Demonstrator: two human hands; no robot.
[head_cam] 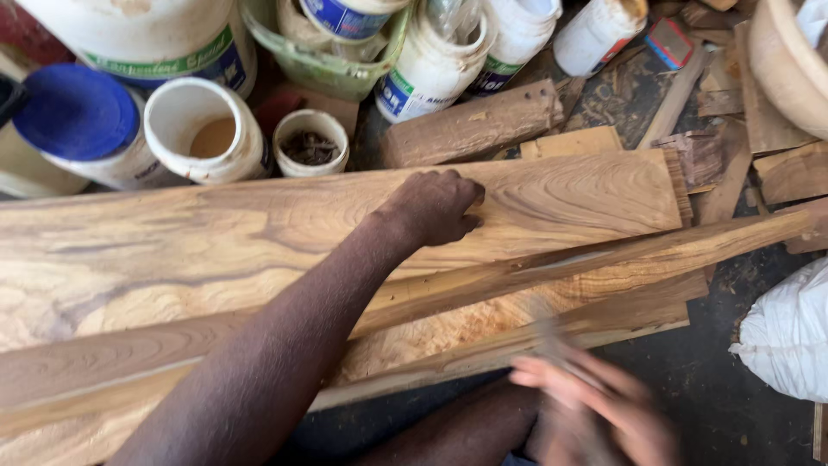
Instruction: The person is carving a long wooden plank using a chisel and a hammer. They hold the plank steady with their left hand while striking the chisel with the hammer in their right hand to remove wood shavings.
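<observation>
The left hand (435, 205) lies knuckles up on the widest wooden plank (259, 246), fingers curled in loosely and pressing on the plank's upper face near its far edge. The right hand (595, 401) is at the near edge of the view, blurred; the fingers seem partly closed about something thin and pale, but what it is, and how tight the grip, I cannot tell.

Three long planks lie side by side on the floor (690, 380): the wide one under the left hand, a narrow tapered strip (604, 259) crossing just near of it, and a paler plank (517, 324) nearest the right hand.

Beyond the wide plank's far edge stand the containers. A white tub (205, 129) is open and holds a tan liquid or paste. Beside it a small white cup (310, 144) holds dark bits. A tub with a blue lid (79, 116) is shut. A green basket (332, 60) carries further jars. Two white bottles (435, 65) stand to its right, contents hidden.

Offcuts of wood (470, 125) lie toward the far right corner, and a white sack (789, 332) sits at the right edge.
</observation>
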